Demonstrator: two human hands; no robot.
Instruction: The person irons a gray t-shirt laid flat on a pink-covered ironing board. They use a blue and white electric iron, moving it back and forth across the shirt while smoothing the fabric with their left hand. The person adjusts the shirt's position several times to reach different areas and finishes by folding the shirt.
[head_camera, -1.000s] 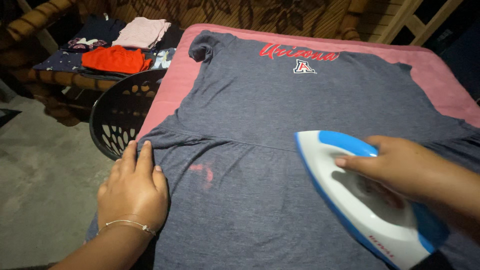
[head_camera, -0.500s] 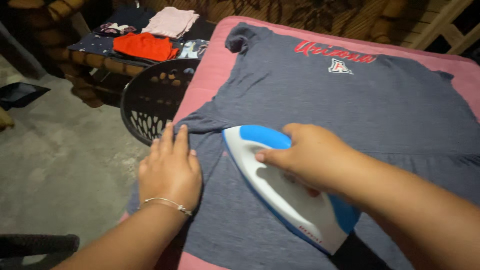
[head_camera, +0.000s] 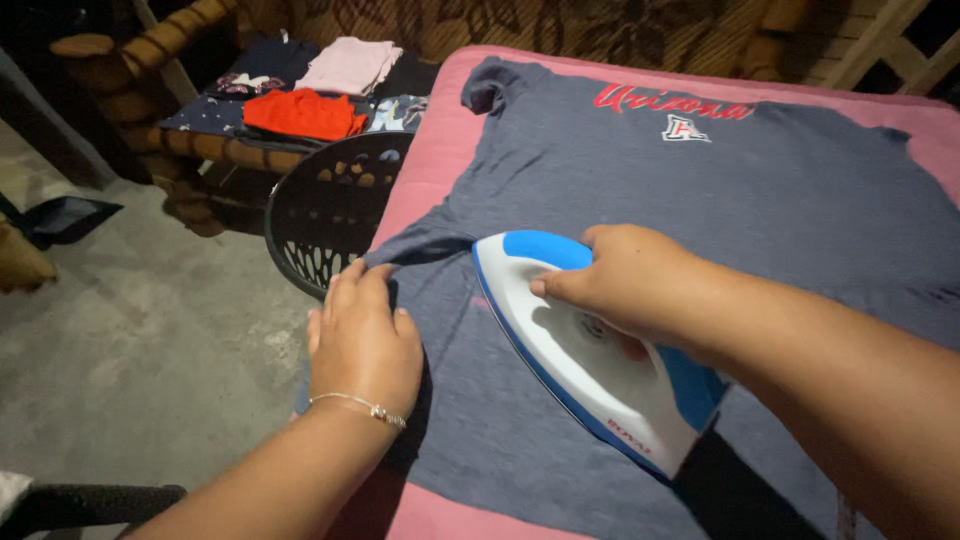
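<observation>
A grey-blue T-shirt with red lettering lies spread flat on a pink padded surface. My right hand grips the handle of a white and blue clothes iron that rests on the shirt's lower left part, its tip pointing toward the left sleeve. My left hand, with a thin bracelet at the wrist, presses flat on the shirt's left edge just beside the iron's tip, fingers together.
A black perforated laundry basket stands on the concrete floor against the pink surface's left side. Behind it, folded clothes, among them a red piece and a pink striped piece, lie on a wooden bench.
The iron has slid left across the shirt from the right side to beside my left hand. My left hand stayed pressed on the shirt's left edge. The view shifted left.
</observation>
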